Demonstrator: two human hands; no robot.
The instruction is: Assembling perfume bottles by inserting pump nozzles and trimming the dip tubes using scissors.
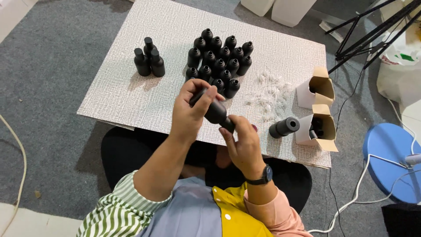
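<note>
Head view: at the far left of the pale textured board stand three capped black bottles, well apart from my hands. Next comes my left hand, wrapped tight around the body of a black bottle that I hold tilted above the board's near edge, neck pointing down toward my right hand, whose fingertips pinch the black cap at the bottle's mouth. Behind my hands stands a tight cluster of open black bottles; a careless elbow or a slipped bottle could, I judge, knock several over like pins. If my pinch is crooked, the cap may cross-thread or pop off. To the right lie a heap of small white plastic inserts, a loose black cylinder that may roll off the edge, and two open cardboard boxes.
</note>
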